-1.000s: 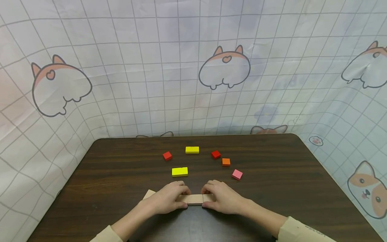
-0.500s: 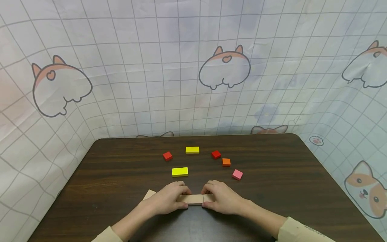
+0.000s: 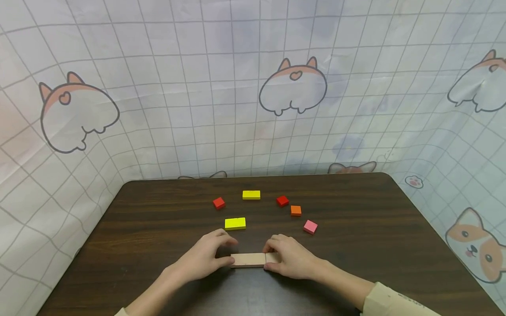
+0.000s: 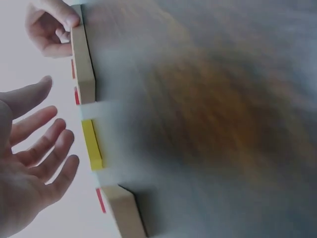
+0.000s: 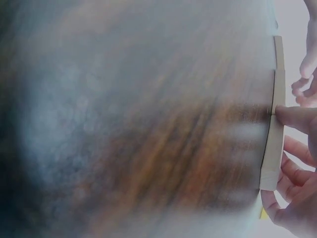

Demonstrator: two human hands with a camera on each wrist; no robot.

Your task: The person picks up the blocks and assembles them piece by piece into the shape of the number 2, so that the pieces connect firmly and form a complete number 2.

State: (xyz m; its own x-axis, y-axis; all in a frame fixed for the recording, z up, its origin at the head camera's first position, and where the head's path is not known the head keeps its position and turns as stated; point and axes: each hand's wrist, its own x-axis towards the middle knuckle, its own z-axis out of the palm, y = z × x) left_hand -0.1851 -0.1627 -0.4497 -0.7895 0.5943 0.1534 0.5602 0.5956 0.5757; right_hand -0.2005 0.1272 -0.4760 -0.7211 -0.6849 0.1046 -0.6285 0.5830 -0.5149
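Two plain wooden blocks lie end to end in a row near the front of the table, the left block [image 3: 248, 260] and the right block [image 3: 272, 258]. My right hand [image 3: 294, 259] holds the right block, thumb on the near side and fingers behind it, right at the seam. In the right wrist view the right block [image 5: 271, 158] shows under its thumb and fingers. My left hand [image 3: 205, 254] is off the row's left end, fingers spread and loosely bent with nothing in them. Another wooden block [image 4: 125, 210] lies beside it in the left wrist view, hidden behind the hand in the head view.
Beyond the hands lie two yellow blocks, the nearer yellow block [image 3: 235, 224] and the farther yellow block [image 3: 251, 195]. A red block [image 3: 219, 203], another red block [image 3: 282, 201], an orange block [image 3: 295, 210] and a pink block [image 3: 310, 227] are scattered around them.
My left hand has let go of the left wooden block and drawn back to the left, its fingers opening. My right hand keeps its hold in the same place.
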